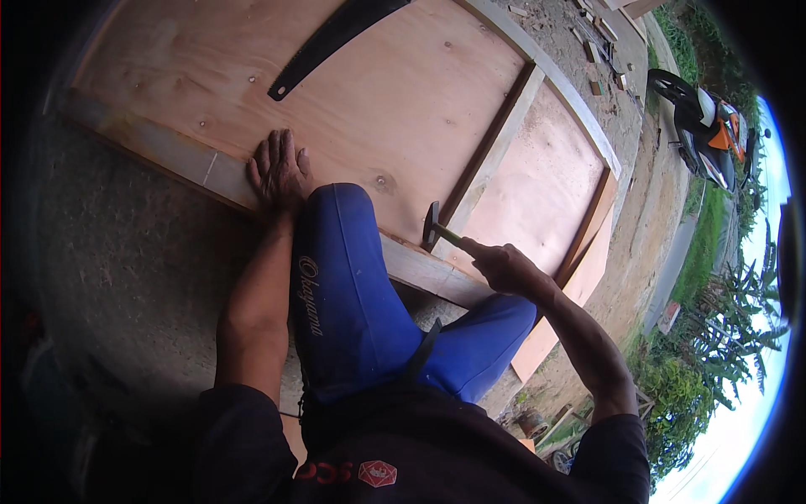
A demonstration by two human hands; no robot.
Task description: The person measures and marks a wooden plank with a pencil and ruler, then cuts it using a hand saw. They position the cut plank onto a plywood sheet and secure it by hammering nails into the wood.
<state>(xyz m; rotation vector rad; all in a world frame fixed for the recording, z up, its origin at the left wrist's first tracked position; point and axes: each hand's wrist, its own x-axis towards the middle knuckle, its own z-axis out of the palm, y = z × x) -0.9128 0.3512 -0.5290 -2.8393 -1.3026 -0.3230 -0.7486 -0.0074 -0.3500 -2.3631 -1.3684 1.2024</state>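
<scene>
My right hand (508, 267) is wrapped round the handle of a hammer (431, 223). The hammer's dark head is at the joint where a wooden crosspiece (494, 160) meets the near rail (424, 270) of a large plywood panel (369, 126). Fingers stretched out, my left hand (281, 168) lies flat on the panel's near edge and holds nothing. A pencil-like line crosses the rail just left of that hand. My knees, in blue trousers, press up to the panel's near side, one of them over the rail. Whether a nail is under the hammer I cannot tell.
A black handsaw blade (336, 40) lies on the plywood at the far side. Wood offcuts (593, 52) litter the ground beyond the panel. At the right a parked motorcycle (709, 126) stands by grass and shrubs. Bare dark ground (143, 244) is at the left.
</scene>
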